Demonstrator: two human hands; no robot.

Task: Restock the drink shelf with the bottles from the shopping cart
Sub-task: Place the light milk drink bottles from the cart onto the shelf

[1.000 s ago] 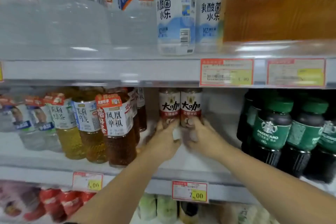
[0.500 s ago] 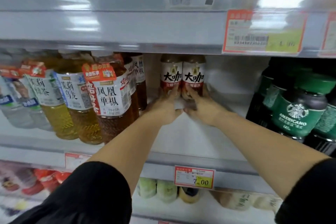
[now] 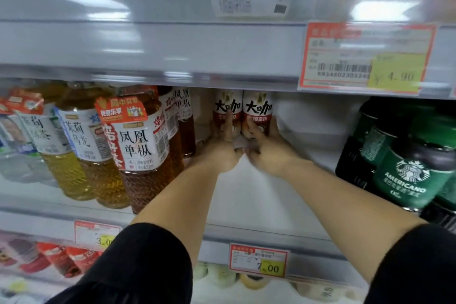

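**Two coffee bottles at the back of the middle shelf**

The white shelf [image 3: 259, 195] runs between a grey shelf edge above and a lower price rail carrying a yellow tag [image 3: 259, 263]. Its middle lane is bare from the near lip to the far wall. Tea bottles [image 3: 138, 140] crowd the left, green-labelled coffee bottles [image 3: 409, 175] the right. Deep in the lane, two coffee bottles stand upright, touching side by side. The left hand [image 3: 219, 150] wraps the left bottle [image 3: 228, 111]; the right hand [image 3: 269, 150] wraps the right bottle [image 3: 257, 111]. Both forearms fill the open lane, black sleeves nearest.
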